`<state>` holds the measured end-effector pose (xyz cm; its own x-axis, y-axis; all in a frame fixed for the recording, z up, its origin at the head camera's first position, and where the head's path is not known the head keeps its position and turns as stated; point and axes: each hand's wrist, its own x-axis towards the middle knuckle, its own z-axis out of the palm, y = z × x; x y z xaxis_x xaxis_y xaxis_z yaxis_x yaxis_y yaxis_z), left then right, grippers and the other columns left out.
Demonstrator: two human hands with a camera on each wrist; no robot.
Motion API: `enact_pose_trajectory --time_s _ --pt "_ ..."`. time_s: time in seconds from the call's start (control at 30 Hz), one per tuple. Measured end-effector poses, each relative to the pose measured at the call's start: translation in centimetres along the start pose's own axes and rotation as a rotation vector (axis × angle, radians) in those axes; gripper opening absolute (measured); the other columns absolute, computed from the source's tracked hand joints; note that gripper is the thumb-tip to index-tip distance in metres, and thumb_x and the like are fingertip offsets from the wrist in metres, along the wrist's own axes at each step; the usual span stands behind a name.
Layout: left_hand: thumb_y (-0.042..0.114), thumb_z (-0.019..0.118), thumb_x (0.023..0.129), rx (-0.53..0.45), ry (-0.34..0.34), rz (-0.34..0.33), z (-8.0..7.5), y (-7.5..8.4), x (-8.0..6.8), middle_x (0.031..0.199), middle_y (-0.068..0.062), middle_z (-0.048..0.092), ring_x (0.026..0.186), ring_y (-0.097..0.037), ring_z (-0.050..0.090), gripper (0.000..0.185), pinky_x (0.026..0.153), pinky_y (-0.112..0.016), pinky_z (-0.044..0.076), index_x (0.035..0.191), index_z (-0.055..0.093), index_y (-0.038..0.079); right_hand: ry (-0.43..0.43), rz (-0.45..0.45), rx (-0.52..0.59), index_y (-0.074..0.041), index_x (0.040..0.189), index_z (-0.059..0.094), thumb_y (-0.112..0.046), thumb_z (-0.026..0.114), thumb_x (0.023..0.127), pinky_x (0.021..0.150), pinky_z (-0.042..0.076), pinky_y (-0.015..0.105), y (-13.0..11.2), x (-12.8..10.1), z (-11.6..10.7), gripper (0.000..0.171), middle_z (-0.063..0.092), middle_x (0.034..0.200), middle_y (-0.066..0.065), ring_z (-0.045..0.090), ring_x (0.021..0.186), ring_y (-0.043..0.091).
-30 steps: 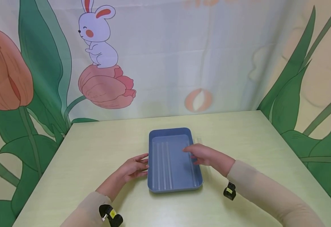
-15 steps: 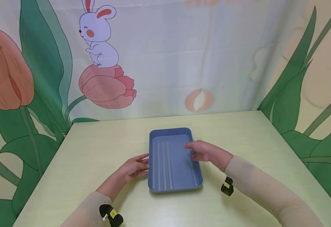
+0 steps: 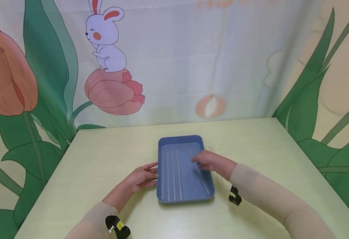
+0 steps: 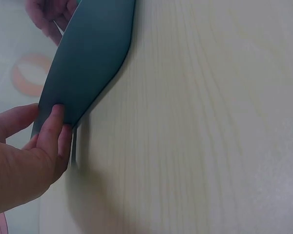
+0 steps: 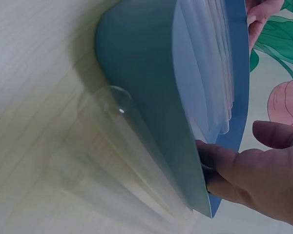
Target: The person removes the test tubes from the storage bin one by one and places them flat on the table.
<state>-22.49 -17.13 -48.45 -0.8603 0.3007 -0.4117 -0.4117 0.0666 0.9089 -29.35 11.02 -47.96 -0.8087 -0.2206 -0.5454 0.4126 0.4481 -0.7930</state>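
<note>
A blue rectangular tray (image 3: 189, 196) stands in the middle of the table. Along its left side lie several clear test tubes (image 3: 172, 176), side by side. One more clear tube (image 3: 203, 181) slants near the right wall. My left hand (image 3: 143, 178) rests its fingertips against the tray's outer left wall, also seen in the left wrist view. My right hand (image 3: 208, 160) reaches over the right rim, above the slanted tube's upper part. In the right wrist view its lower fingers (image 5: 224, 161) dip inside the tray, with another digit spread apart above; the rim hides their tips.
Two clear tubes (image 5: 136, 146) lie on the table (image 3: 117, 146) along the tray's outer right side, faint in the head view. A printed cloth (image 3: 174, 66) with a rabbit and tulips hangs behind the table and at its sides.
My right hand rose slightly, then came down and left at the tray's right side. The tube there now slants, its far end further left. The left hand and tray stay put.
</note>
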Motion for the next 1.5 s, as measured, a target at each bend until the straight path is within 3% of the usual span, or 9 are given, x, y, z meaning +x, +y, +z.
enact_pose_trajectory --time_s 0.2,0.37,0.63,0.73,0.97,1.07,1.17,1.4,1.5 --pt "-0.004 0.052 0.1 0.002 0.005 -0.007 0.2 0.1 0.1 0.165 -0.028 0.028 0.1 -0.007 0.066 0.068 0.079 -0.021 0.058 0.162 0.024 0.001 -0.013 -0.083 -0.104 0.011 0.149 0.041 -0.018 0.069 0.092 0.113 0.048 0.05 4.5 8.1 -0.5 0.069 0.038 0.158 0.029 0.042 0.146 0.041" --pt "-0.005 0.053 0.1 0.006 0.011 -0.009 0.3 0.1 0.0 0.165 -0.028 0.028 0.1 -0.008 0.066 0.068 0.08 -0.022 0.059 0.162 0.025 0.001 0.028 -0.11 -0.174 0.008 0.139 0.053 -0.014 0.074 0.087 0.096 0.058 0.043 4.0 7.4 0.0 0.06 0.055 0.138 0.019 0.059 0.124 0.028" --pt "-0.004 0.052 0.1 0.009 0.008 -0.008 0.2 0.2 0.0 0.165 -0.029 0.028 0.098 -0.006 0.066 0.068 0.078 -0.021 0.058 0.162 0.024 0.001 0.142 -0.139 -0.264 0.007 0.119 0.065 -0.002 0.075 0.079 0.064 0.059 0.033 5.5 11.1 1.0 0.042 0.062 0.12 0.016 0.064 0.081 0.021" --pt "-0.004 0.052 0.1 0.005 0.003 -0.006 0.3 0.2 -0.1 0.165 -0.029 0.027 0.096 -0.005 0.066 0.068 0.077 -0.02 0.058 0.162 0.023 0.001 0.142 -0.157 -0.275 0.007 0.129 0.063 -0.002 0.073 0.08 0.065 0.061 0.034 4.8 9.6 1.4 0.051 0.062 0.128 0.018 0.065 0.077 0.021" --pt "-0.004 0.052 0.1 0.003 0.002 -0.001 0.2 0.2 -0.2 0.165 -0.029 0.026 0.094 -0.003 0.067 0.068 0.077 -0.02 0.058 0.162 0.023 0.0 0.172 -0.14 -0.211 -0.004 0.133 0.065 -0.003 0.08 0.076 0.057 0.06 0.035 11.7 22.5 1.0 0.059 0.059 0.142 0.017 0.067 0.072 0.021" --pt "-0.004 0.052 0.1 0.003 -0.001 0.0 0.2 0.2 -0.2 0.165 -0.029 0.026 0.094 -0.003 0.066 0.069 0.077 -0.02 0.058 0.162 0.023 0.0 0.15 -0.141 -0.159 -0.008 0.129 0.068 -0.006 0.086 0.072 0.056 0.06 0.036 13.3 25.3 0.7 0.06 0.06 0.139 0.013 0.069 0.074 0.021" --pt "-0.005 0.052 0.1 0.003 -0.001 0.001 0.2 0.2 -0.2 0.165 -0.029 0.027 0.094 -0.003 0.067 0.069 0.077 -0.02 0.058 0.162 0.023 0.0 0.134 -0.102 -0.11 -0.007 0.126 0.068 -0.004 0.085 0.072 0.059 0.061 0.038 12.5 24.4 0.8 0.057 0.062 0.129 0.014 0.069 0.078 0.023" --pt "-0.005 0.051 0.1 0.002 0.007 -0.001 0.4 0.3 -0.1 0.165 -0.029 0.027 0.094 -0.003 0.066 0.068 0.076 -0.02 0.058 0.162 0.023 0.0 0.096 -0.042 -0.009 0.002 0.129 0.06 0.006 0.068 0.084 0.067 0.061 0.035 7.5 16.1 1.3 0.046 0.059 0.11 0.015 0.063 0.086 0.026" --pt "-0.005 0.051 0.1 0.003 0.005 -0.001 0.4 0.3 -0.2 0.165 -0.029 0.027 0.093 -0.003 0.066 0.068 0.076 -0.02 0.058 0.162 0.023 0.0 0.064 -0.029 0.034 0.003 0.124 0.059 0.008 0.069 0.084 0.068 0.061 0.035 7.4 16.1 1.0 0.041 0.058 0.1 0.014 0.061 0.08 0.027"
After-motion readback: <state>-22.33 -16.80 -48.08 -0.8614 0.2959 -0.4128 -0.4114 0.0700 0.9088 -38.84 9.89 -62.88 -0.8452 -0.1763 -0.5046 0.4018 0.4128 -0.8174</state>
